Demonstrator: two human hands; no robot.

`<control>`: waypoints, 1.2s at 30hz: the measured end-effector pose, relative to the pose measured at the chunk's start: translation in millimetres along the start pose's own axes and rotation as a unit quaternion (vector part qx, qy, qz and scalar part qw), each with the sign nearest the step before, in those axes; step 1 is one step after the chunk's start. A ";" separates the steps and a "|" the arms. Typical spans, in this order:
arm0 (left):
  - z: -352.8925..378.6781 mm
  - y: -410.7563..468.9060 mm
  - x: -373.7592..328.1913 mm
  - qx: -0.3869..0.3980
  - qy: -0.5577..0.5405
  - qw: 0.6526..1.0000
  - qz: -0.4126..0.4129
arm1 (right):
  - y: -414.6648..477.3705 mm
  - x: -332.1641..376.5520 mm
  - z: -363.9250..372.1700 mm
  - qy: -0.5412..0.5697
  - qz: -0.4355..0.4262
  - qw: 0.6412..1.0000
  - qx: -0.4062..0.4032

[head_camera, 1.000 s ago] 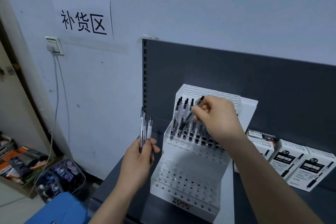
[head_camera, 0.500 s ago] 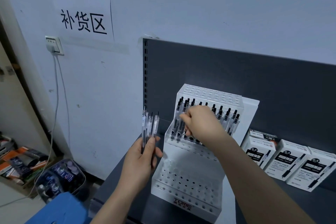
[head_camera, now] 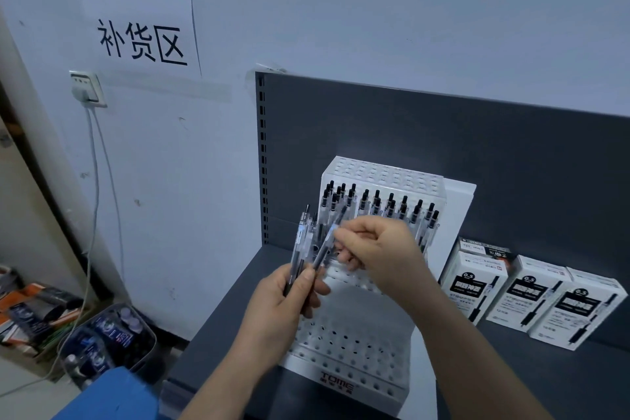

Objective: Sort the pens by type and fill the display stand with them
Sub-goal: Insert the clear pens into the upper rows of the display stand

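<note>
- The left hand [head_camera: 279, 310] is curled round a small bundle of pens [head_camera: 299, 242], gripping them by their lower ends so that they stand roughly upright, tips down in the fist
- The right hand [head_camera: 378, 249] pinches a single pen [head_camera: 324, 251] between thumb and forefinger; the other fingers are folded under
- That single pen leans away from the bundle, its lower end down by the left thumb and its top pointing up to the right (whether the left hand also has hold of it I cannot tell)
- Both hands are held in front of the white display stand [head_camera: 358, 344], which sits on a dark grey shelf [head_camera: 221, 334]
- The middle tier of the stand holds a row of pens [head_camera: 390, 206], clear barrels with black tops, standing upright from left to right
- The top tier [head_camera: 381, 174] and the lowest tier show open holes
- Three white pen boxes [head_camera: 531, 297] stand side by side on the shelf, just right of the stand
- On the wall to the left are a paper sign [head_camera: 143, 44] with black characters and a socket [head_camera: 87, 89] with a plug and cable
- A bin [head_camera: 112, 337] of bottles sits on the floor below
</note>
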State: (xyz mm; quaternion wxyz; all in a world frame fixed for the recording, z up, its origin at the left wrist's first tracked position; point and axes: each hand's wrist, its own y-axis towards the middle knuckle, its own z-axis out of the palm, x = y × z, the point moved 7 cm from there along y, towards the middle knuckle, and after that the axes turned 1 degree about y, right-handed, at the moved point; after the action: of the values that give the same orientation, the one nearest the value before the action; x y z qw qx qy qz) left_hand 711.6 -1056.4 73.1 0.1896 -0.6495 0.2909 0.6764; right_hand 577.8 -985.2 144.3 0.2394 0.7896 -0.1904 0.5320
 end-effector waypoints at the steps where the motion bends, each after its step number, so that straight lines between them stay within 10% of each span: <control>1: -1.2 0.4 0.5 -0.008 -0.007 1.000 -0.004 | 0.2 0.6 -9.2 0.023 0.004 1.000 -0.016; 7: -18.3 3.9 12.4 -0.077 0.024 0.997 -0.002 | 4.0 12.1 -57.4 0.033 -0.042 0.984 -0.167; 23: -12.8 -7.6 -6.6 -0.051 -0.003 0.998 0.034 | 24.8 9.3 -10.4 -0.292 -0.022 0.954 -0.056; 36: 10.7 -7.3 -3.4 0.000 -0.002 0.999 0.048 | -7.8 -4.6 -14.9 0.029 0.023 0.999 -0.022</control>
State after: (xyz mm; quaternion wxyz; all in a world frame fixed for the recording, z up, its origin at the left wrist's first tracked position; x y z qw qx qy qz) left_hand 708.3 -1043.6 75.3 0.1569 -0.6337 0.3214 0.6859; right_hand 569.3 -970.0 143.4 0.2501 0.7636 -0.2135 0.5556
